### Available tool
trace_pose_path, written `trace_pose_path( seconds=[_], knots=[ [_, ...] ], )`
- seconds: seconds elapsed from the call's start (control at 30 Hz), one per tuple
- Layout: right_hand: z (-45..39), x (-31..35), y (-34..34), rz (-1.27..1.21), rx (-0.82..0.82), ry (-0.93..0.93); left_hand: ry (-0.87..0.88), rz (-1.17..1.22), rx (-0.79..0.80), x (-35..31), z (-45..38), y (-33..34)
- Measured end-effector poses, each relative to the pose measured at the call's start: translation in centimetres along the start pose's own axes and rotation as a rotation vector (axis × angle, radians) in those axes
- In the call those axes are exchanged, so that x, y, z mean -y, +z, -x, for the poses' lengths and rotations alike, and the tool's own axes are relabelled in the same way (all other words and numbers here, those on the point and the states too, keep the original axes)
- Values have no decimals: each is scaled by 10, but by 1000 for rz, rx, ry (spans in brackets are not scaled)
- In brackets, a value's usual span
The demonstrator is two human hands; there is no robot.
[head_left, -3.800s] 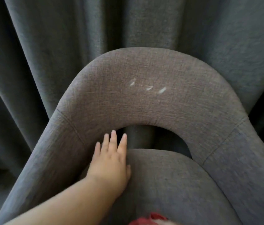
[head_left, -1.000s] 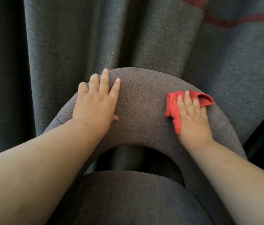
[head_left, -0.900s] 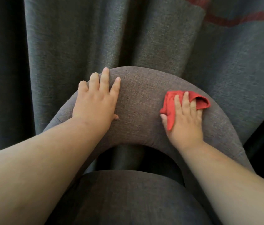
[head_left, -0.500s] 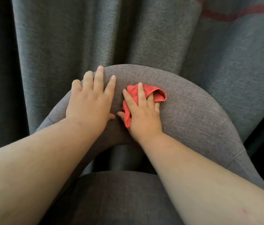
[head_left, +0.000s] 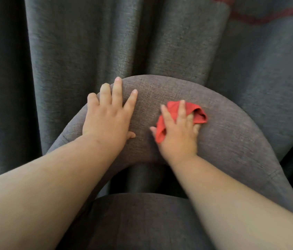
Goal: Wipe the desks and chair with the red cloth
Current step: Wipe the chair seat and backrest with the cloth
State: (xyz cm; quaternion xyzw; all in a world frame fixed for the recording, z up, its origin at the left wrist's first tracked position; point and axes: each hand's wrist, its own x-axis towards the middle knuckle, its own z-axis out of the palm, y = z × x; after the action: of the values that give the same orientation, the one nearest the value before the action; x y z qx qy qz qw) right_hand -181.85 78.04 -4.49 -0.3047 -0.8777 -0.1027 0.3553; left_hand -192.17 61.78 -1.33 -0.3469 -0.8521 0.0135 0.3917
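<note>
At frame centre the cloth [head_left: 197, 112] is pressed under the right hand [head_left: 178, 134], fingers spread over it, bunched toward upper right. The left hand [head_left: 106, 120] is laid flat and empty just left, bracing the chair [head_left: 232, 134] back. Unwiped backrest is judged to curve rightward; behind it a curtain [head_left: 70, 51] is hung.

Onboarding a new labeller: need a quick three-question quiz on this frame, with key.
1. True or false: the left hand lies flat and empty on the chair backrest.
2. The red cloth is under: A) the left hand B) the right hand C) neither.
3. What hangs behind the chair?

Key: 1 true. 2 B. 3 a grey curtain.
</note>
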Motion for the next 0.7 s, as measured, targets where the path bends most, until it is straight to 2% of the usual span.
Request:
trace_pose_path(
  seconds=[0.1, 0.17, 0.3, 0.4, 0.53, 0.7],
  knots=[
    [-6, 53, 14, -158, -51, -92, 2, 2, -18, 1, 1, 0],
    [-8, 64, 18, -180, -59, -163, 2, -7, -31, 1, 1, 0],
    [-11, 18, 8, 26, -57, -332, 3, -8, 9, 0, -1, -1],
    [-5, -42, -6, 246, 48, -395, 6, -13, -10, 1, 0, 1],
    [5, -93, -27, 400, 67, -402, 27, 27, -29, 4, 1, 3],
    [21, -63, -33, 199, 123, -296, 9, 0, -20, 2, 0, 5]
  ],
)
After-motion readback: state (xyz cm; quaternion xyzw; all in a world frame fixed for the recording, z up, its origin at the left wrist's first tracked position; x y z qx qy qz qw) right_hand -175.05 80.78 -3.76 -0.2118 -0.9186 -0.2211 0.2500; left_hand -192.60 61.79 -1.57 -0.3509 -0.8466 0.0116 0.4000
